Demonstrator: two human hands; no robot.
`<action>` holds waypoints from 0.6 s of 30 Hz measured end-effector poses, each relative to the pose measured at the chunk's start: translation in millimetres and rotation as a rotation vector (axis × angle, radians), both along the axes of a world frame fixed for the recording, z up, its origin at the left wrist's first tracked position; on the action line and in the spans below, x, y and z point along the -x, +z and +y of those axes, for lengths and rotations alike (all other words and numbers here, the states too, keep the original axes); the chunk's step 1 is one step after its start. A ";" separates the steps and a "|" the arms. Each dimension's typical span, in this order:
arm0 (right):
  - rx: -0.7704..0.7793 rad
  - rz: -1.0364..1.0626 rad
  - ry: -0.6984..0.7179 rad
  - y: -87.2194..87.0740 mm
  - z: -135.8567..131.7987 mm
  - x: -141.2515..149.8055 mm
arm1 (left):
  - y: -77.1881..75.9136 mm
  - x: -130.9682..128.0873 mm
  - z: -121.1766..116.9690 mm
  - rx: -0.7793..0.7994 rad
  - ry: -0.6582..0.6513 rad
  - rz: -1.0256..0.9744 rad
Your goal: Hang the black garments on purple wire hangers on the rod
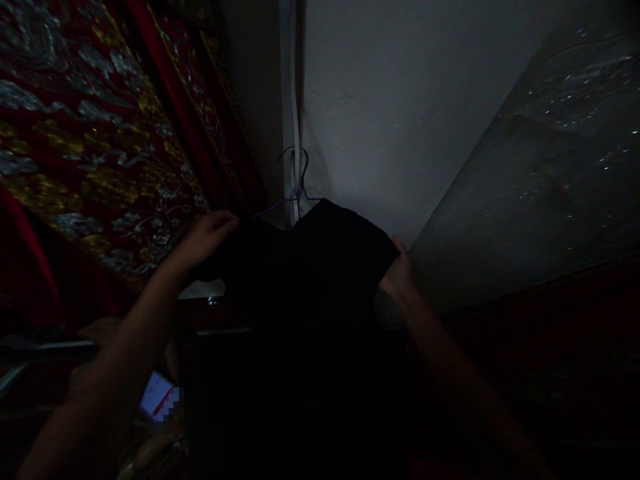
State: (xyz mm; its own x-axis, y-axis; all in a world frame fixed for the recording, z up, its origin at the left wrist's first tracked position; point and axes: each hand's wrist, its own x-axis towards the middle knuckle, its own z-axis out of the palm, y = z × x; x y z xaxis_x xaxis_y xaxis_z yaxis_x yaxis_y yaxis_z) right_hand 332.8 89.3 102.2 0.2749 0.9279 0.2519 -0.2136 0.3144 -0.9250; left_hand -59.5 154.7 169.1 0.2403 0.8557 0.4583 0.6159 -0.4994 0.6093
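A black short-sleeved shirt [320, 267] is spread on a thin purple wire hanger [303, 193]. The hanger's hook rises in front of a pale vertical strip on the wall. At the shirt's left shoulder, my left hand [205, 235] is closed on the dark cloth, with thumb and fingers near each other. My right hand [399, 270] grips the edge of the right sleeve, and most of its fingers are behind the fabric. The shirt's lower part merges into deep shadow.
Red cloth with gold and silver embroidery [100, 127] hangs on the left. Behind the shirt is a grey wall [400, 100], with shiny clear plastic sheeting [560, 167] to the right. A small white-and-red card or packet [156, 395] lies low on the left.
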 end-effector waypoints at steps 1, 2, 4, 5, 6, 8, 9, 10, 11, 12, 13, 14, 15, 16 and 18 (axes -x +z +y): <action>0.021 0.007 0.006 1.7 -2.0 -4.7 | -1.5 -1.8 -0.3 -0.007 0.027 0.021; 0.043 0.000 0.002 5.1 -4.0 -8.1 | -1.0 -7.2 -1.4 -0.040 0.052 0.019; 0.060 -0.034 -0.040 16.6 -8.8 -9.1 | 6.4 -26.8 -6.6 -0.146 0.033 -0.032; 0.046 -0.049 -0.070 23.7 -11.9 -6.6 | 12.8 -39.4 -10.8 -0.193 -0.028 -0.066; 0.025 -0.051 -0.095 30.8 -15.6 -2.6 | 20.2 -52.3 -16.0 -0.235 -0.114 -0.098; -0.023 -0.010 -0.152 41.6 -25.0 7.1 | 35.0 -75.1 -28.5 -0.313 -0.273 -0.170; -0.041 0.018 -0.201 43.9 -30.8 11.5 | 41.3 -83.6 -35.3 -0.356 -0.301 -0.223; -0.053 0.037 -0.270 43.5 -37.6 15.0 | 46.2 -89.8 -42.1 -0.396 -0.288 -0.292; -0.060 0.042 -0.352 40.4 -45.5 17.8 | 49.6 -93.9 -48.7 -0.413 -0.254 -0.367; -0.067 0.027 -0.435 35.2 -54.6 20.0 | 51.6 -96.2 -54.9 -0.388 -0.223 -0.441; -0.081 -0.016 -0.507 28.6 -65.1 22.3 | 52.3 -97.3 -60.9 -0.310 -0.218 -0.510; -0.107 -0.093 -0.540 21.9 -76.9 25.1 | 51.9 -97.4 -66.9 -0.182 -0.241 -0.574; -0.152 -0.208 -0.508 16.0 -89.5 28.9 | 50.6 -96.9 -73.0 -0.018 -0.286 -0.629; -0.219 -0.362 -0.395 12.2 -102.3 33.6 | 48.6 -95.8 -79.6 0.159 -0.340 -0.683; -0.374 -0.724 0.106 12.5 -124.8 45.0 | 42.6 -90.6 -94.6 0.476 -0.418 -0.781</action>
State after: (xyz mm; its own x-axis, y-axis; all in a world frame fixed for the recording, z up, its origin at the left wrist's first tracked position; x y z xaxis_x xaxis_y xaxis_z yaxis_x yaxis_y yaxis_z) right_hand 287.8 -35.5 114.7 -0.1590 0.7591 0.6312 0.3497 0.6412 -0.6831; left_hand 31.1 60.2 211.7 0.3417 0.9063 0.2486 -0.2104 -0.1840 0.9601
